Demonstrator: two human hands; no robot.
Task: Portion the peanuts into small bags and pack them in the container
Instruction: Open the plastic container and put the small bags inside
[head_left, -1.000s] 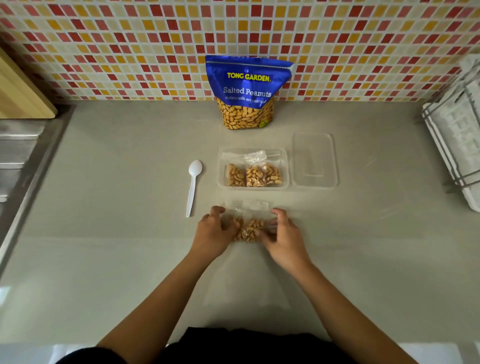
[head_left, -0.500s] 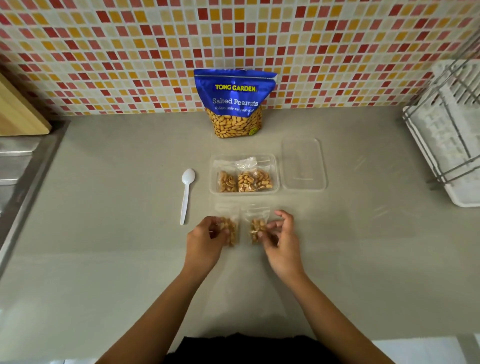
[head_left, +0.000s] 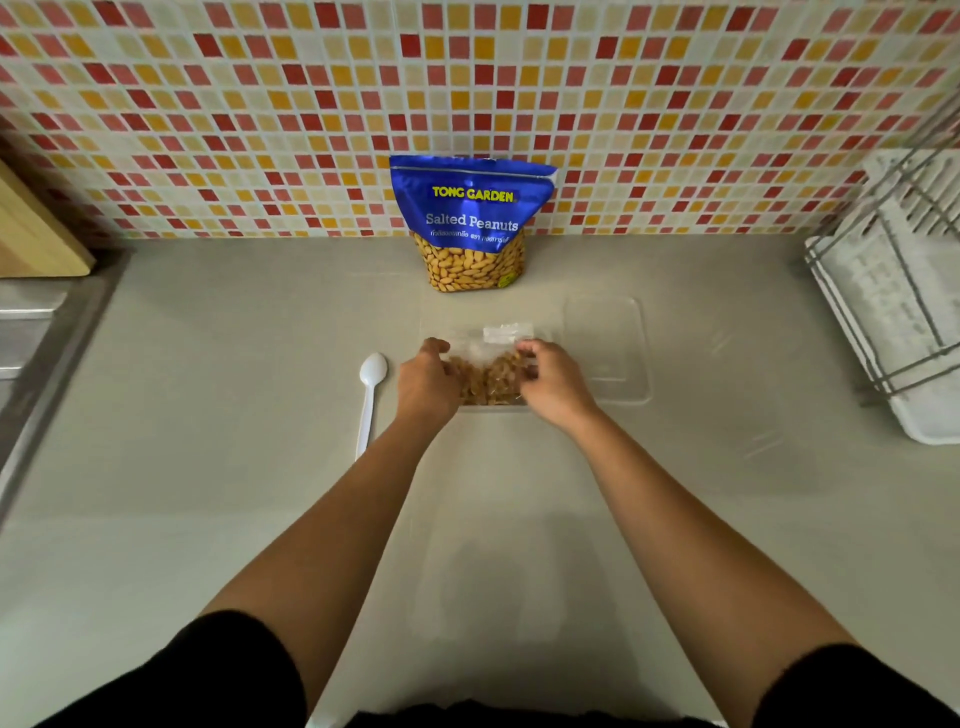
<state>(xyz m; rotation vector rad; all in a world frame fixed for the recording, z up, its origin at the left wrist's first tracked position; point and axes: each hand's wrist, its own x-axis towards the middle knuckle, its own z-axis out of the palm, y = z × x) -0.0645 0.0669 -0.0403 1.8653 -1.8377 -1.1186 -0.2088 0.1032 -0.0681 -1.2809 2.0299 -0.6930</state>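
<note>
Over the clear container (head_left: 493, 408), up from the near tabletop (head_left: 208, 441): left hand (head_left: 428, 376) and right hand (head_left: 553, 382) each grip small peanut bags (head_left: 488, 382); packing underway

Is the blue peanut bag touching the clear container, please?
Apart. The head view shows bare counter between the blue peanut bag and the clear container.
</note>
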